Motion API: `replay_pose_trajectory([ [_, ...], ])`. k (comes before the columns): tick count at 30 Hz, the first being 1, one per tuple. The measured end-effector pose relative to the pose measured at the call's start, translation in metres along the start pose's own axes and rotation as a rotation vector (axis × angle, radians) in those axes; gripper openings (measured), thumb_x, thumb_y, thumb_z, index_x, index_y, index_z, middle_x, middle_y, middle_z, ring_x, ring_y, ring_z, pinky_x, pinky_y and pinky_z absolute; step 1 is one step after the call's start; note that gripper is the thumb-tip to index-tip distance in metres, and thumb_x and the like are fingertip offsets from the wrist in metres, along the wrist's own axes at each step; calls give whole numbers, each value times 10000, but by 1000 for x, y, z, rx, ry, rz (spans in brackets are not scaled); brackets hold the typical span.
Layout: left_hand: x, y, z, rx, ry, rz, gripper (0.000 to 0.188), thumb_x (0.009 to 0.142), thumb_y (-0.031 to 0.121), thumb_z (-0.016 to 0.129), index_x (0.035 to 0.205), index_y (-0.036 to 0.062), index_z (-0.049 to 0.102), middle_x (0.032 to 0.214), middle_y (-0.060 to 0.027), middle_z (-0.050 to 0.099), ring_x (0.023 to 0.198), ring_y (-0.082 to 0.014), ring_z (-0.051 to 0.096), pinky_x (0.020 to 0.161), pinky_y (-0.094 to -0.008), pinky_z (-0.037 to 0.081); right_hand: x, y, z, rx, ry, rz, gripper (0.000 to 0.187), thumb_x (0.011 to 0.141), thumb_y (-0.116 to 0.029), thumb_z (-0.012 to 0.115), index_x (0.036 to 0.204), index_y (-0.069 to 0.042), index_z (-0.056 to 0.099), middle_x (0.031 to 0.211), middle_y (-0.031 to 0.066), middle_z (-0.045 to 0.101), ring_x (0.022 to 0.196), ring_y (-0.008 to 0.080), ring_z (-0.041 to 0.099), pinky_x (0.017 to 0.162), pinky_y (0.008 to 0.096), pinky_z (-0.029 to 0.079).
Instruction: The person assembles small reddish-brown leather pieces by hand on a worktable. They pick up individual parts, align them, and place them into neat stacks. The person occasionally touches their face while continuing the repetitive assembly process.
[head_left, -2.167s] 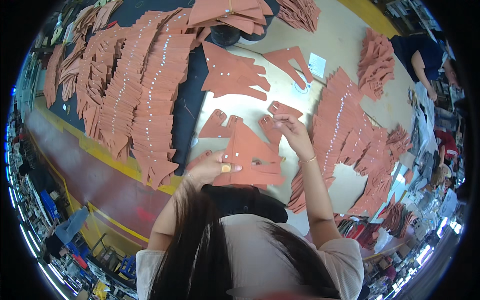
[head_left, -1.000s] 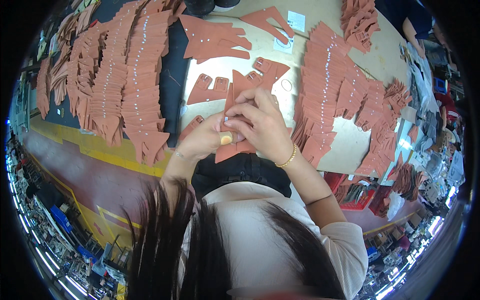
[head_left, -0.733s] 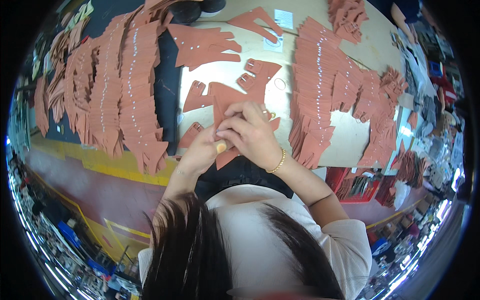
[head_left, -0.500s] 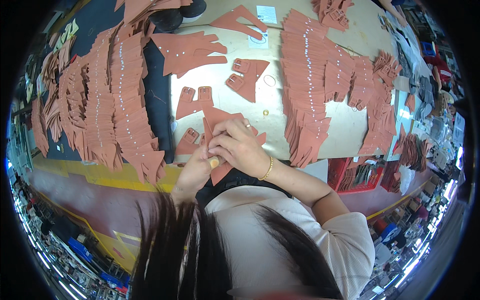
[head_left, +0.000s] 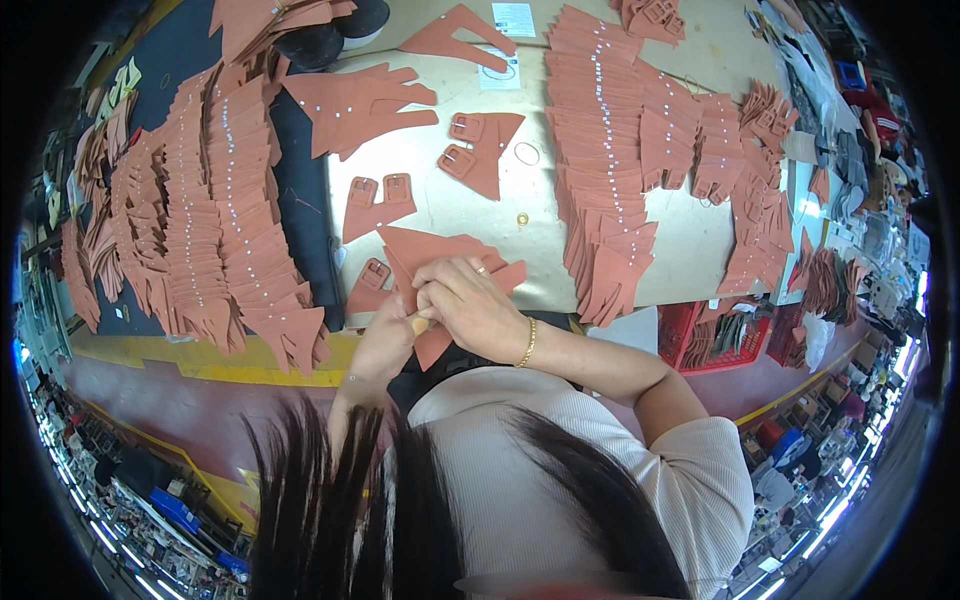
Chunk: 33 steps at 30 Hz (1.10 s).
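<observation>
A terracotta leather piece is gripped at the table's near edge, part of it hanging down toward my body. My left hand closes on its left side. From the right, my right hand bends its fingers over the same piece, close against the left; the fingertips are partly hidden. A small pale-yellow rounded thing shows at the left thumb; I cannot tell what it is. Just left lies a strap piece with a covered buckle, partly covered. Beyond are a two-buckle piece and another two-buckle piece.
Overlapping rows of leather pieces lie at left and right. Farther back are a fingered leather piece and a forked piece. A small yellow ring rests mid-table. A red crate stands beyond the near edge, right.
The view has shifted slightly, so the table things sit a little farther left. Both hands stay together on the leather piece, with the right hand lying somewhat flatter over it.
</observation>
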<state>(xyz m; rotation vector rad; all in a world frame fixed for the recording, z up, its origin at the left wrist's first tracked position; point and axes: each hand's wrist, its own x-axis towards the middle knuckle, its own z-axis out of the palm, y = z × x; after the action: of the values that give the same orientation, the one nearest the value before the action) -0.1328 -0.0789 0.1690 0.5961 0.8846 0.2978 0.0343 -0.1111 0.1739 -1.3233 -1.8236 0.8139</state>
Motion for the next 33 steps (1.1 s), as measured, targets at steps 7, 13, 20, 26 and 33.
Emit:
replay_pose_trajectory([
  [7,1,23,-12,-101,142,72,493,803,-24,597,1278,11,468,1190,-84,575,1104,-169,554,955,-305,434,-21,65,-36,222,178,386,99,870,-135,605,896,-53,556,994,131,545,1011,294,528,898,390,410],
  [13,7,25,-24,-136,171,38,533,764,-21,649,1268,10,479,1168,-72,585,1095,-175,556,962,-318,428,-64,165,2,-435,15,514,69,816,-104,621,877,-113,592,953,68,527,956,262,512,843,421,372],
  [20,11,22,-29,-201,119,9,541,739,-37,631,1257,3,479,1172,-85,575,1094,-194,555,966,-335,427,-66,203,24,-687,106,370,57,841,-179,580,889,-152,594,923,42,537,920,243,514,839,430,342],
  [26,31,26,-40,-127,54,-81,572,732,-6,645,1270,-11,454,1145,-81,574,1076,-190,561,960,-337,442,-39,199,4,-254,339,555,160,915,-207,542,880,-71,620,804,87,608,740,265,587,711,392,430],
  [33,128,48,-44,52,-46,-65,654,743,-32,619,1357,6,395,1221,-107,560,1088,-194,565,978,-342,436,-25,206,-28,346,574,837,304,976,-267,489,912,-9,636,724,88,626,657,150,575,642,302,459],
])
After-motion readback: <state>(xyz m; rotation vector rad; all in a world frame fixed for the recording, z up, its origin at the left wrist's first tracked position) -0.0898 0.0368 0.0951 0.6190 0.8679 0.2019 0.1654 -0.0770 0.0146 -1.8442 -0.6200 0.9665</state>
